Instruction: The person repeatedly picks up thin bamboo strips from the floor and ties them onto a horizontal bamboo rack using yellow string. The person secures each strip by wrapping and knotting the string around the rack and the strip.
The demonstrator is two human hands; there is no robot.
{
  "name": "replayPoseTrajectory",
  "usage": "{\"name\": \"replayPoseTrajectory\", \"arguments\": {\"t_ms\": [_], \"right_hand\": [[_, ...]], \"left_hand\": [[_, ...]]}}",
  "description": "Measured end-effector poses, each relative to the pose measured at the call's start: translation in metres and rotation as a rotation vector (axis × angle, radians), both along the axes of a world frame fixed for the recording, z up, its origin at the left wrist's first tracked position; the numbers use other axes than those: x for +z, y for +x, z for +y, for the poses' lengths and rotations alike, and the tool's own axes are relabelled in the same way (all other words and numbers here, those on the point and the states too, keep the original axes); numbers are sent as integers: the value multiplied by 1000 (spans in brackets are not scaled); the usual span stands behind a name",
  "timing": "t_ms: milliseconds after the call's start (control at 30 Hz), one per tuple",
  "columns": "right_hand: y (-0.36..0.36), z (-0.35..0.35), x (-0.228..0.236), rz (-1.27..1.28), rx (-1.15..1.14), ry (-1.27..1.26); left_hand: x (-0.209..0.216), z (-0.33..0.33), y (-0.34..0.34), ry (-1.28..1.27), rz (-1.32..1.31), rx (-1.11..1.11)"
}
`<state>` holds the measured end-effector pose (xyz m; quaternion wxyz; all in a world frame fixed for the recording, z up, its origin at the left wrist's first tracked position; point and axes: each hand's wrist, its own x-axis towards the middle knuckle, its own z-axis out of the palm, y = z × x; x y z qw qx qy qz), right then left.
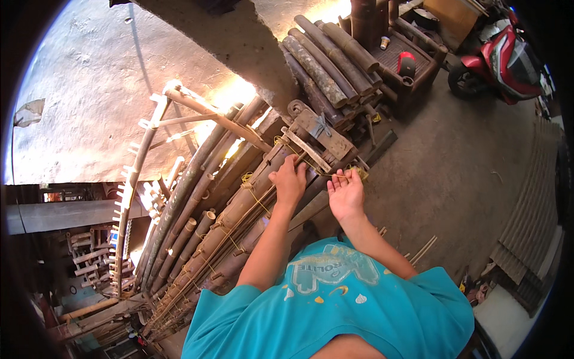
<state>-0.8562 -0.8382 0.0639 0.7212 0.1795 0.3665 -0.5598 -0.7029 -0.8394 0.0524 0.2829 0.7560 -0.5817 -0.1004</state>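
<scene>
My left hand (290, 180) is at the upper end of a long, split bamboo pole (240, 204), fingers bent and closed by its edge; what they pinch is too small to tell. My right hand (347, 196) is turned palm up, its fingertips closed on a thin yellow cord (326, 175). This cord stretches across the gap between both hands. More yellow cord is tied round the pole at intervals down its length. Just beyond my hands sits a worn wooden block frame (323, 136) with a bluish strip knotted on it.
Bamboo poles (326, 60) are stacked beyond the frame. A bamboo rack with pegs (134, 179) leans at left beside long poles. A bamboo bench (409, 54) and a red motorbike (502, 63) stand far right. Corrugated sheets (526, 203) lie along the right edge.
</scene>
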Motion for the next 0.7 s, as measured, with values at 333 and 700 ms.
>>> {"name": "replayPoseTrajectory", "arguments": {"t_ms": [333,700], "right_hand": [[125,-101,62,1904,1289,-1865],[-34,-62,-2,1195,1550,-2066]], "left_hand": [[-35,-7,27,69,28,-75],[20,-19,2,124,-28,55]]}}
